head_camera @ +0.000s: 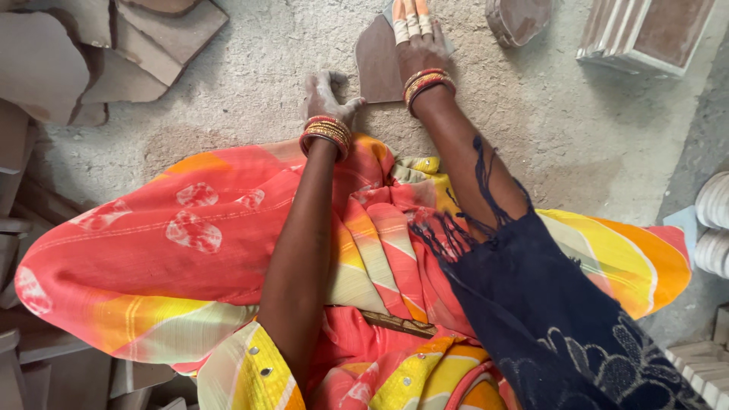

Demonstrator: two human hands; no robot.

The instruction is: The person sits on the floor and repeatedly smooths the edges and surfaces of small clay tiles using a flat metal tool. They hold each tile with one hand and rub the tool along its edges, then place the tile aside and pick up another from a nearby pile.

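Both bare arms reach forward and down from the body, the left arm running nearly straight, the right arm angled outward from under a dark fringed shawl. The left hand (328,95) is dusted pale grey, palm down, its fingers (319,78) loosely curled and bunched, thumb pointing toward the right hand. The right hand (418,45) lies farther forward, flat and palm down, fingers (411,19) straight and pressed side by side, with pale wrappings banding them just behind the tips. Stacks of red and gold bangles ring each wrist, just behind the knuckles of either hand.
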